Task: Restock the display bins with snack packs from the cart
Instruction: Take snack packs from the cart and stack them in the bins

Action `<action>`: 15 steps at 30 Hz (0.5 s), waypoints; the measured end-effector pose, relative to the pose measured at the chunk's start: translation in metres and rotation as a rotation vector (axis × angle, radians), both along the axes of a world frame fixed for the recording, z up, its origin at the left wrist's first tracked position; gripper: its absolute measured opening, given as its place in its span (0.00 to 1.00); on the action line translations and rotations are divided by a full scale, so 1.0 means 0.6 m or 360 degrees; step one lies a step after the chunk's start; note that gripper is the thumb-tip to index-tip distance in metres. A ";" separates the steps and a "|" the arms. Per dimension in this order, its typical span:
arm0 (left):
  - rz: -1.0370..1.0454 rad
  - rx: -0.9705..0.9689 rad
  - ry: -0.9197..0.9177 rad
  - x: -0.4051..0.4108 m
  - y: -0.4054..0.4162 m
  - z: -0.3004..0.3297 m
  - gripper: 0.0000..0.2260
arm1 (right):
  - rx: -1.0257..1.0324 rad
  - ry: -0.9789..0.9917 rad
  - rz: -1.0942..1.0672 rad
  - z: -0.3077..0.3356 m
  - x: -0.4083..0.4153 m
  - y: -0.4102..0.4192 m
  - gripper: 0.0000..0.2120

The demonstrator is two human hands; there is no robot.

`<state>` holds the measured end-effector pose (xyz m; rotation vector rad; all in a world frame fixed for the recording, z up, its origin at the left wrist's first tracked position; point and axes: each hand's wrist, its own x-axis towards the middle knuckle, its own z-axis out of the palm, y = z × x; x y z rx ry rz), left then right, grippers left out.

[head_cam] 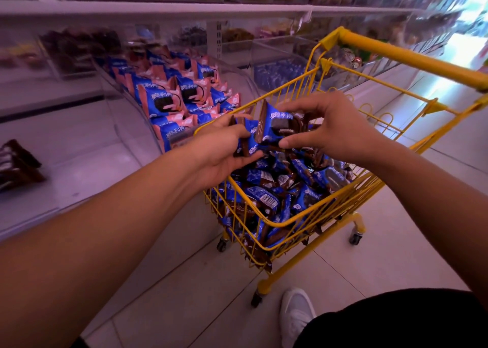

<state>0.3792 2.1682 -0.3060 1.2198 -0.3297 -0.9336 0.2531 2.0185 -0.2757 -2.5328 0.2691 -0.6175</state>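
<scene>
Both hands are up over the yellow wire cart, which stands on the pale tiled floor at about 4 o'clock from the display bin.

Left hand: palm turned up, fingers curled under a blue-and-brown snack pack, thumb lying across its top — clamped on it.

Right hand: reaching in from 3 o'clock, fingers over the top edge and thumb under the bottom edge of a second pack, pinching it upright beside the first. The two packs touch, held just above the cart's near-left rim.

Cart load: a loose heap of the same blue-and-brown packs fills the basket, some face down with barcodes showing. Yellow handle bar at 1 o'clock from the hands; black castors under the frame.

Display bin: clear curved front, at 10 o'clock from the hands, just beside the cart. Holds rows of blue-and-pink packs standing upright, front row close to the clear wall.

Left of that bin, at 9 o'clock, a few dark brown packs lie on a white shelf surface. More clear bins with blue packs sit at 12 o'clock beyond the cart — contents blurred. Upper shelf runs along the top; its goods are too blurred to tell.

At 6 o'clock: a white shoe on the tiles, dark clothing next to it.
</scene>
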 end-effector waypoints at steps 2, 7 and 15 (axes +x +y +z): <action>0.0041 -0.0034 0.0005 0.001 -0.001 -0.001 0.12 | 0.0167 0.0013 0.0062 -0.002 -0.001 -0.003 0.24; 0.0147 -0.0214 -0.0013 0.002 -0.003 -0.006 0.13 | 0.0647 -0.0007 0.0136 -0.005 -0.008 -0.010 0.20; 0.0015 -0.0313 -0.0309 0.001 0.005 -0.001 0.09 | 0.1110 0.0080 0.0355 -0.020 -0.013 -0.014 0.38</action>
